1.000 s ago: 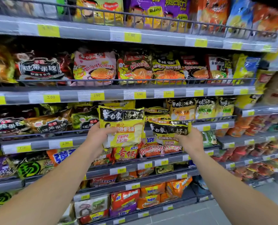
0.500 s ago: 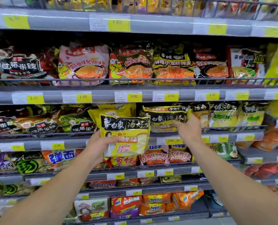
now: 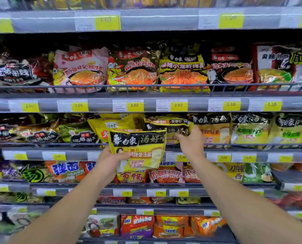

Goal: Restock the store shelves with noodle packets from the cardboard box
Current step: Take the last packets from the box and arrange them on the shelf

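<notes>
My left hand (image 3: 109, 162) grips a yellow noodle packet with a black top band (image 3: 138, 149) by its lower left corner and holds it upright in front of the middle shelf (image 3: 252, 150). My right hand (image 3: 190, 143) holds a second black-and-yellow packet (image 3: 167, 126) at its lower right side; that packet lies tilted in the row on the middle shelf, behind the wire rail. Similar yellow packets (image 3: 215, 129) stand in the same row to the right. The cardboard box is out of view.
Shelves full of noodle packets fill the view above, below and to both sides. Grey shelf edges carry yellow price tags (image 3: 178, 105). A wire rail (image 3: 146, 86) runs along the front of each shelf. Orange and red packets (image 3: 171, 226) lie on the lowest shelf.
My right hand has carried its packet up from in front of the shelf edge and in among the row on the middle shelf. My left hand's packet has stayed in front of the shelf.
</notes>
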Available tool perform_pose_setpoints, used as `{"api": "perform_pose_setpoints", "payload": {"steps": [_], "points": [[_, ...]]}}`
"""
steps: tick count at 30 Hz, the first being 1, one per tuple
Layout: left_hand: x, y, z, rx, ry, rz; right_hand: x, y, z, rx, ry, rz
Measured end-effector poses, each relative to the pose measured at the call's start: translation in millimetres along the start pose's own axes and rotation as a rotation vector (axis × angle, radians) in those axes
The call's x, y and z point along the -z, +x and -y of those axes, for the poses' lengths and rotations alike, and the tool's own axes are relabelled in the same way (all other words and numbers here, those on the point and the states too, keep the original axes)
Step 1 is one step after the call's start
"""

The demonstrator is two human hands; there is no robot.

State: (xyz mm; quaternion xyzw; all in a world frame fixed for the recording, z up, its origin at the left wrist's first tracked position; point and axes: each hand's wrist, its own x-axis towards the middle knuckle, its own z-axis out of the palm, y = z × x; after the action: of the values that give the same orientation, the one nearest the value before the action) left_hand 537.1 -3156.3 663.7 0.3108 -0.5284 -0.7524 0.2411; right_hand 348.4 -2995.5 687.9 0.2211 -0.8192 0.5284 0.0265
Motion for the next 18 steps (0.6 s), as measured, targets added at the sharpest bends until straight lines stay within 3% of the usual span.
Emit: {"api": "perform_pose_setpoints", "payload": {"steps": [8, 14, 18], "points": [[-13, 13, -10, -0.055, -0.037, 0.002, -2, 20, 3, 0.216, -0.560, -0.002], [-26, 23, -15, -0.059, -0.030, 0.005, -2, 27, -3, 0.090, -0.397, 0.127], [-38, 31, -15, -0.071, -0.020, 0.004, 6, 22, -12, -0.108, -0.099, 0.279]]}}
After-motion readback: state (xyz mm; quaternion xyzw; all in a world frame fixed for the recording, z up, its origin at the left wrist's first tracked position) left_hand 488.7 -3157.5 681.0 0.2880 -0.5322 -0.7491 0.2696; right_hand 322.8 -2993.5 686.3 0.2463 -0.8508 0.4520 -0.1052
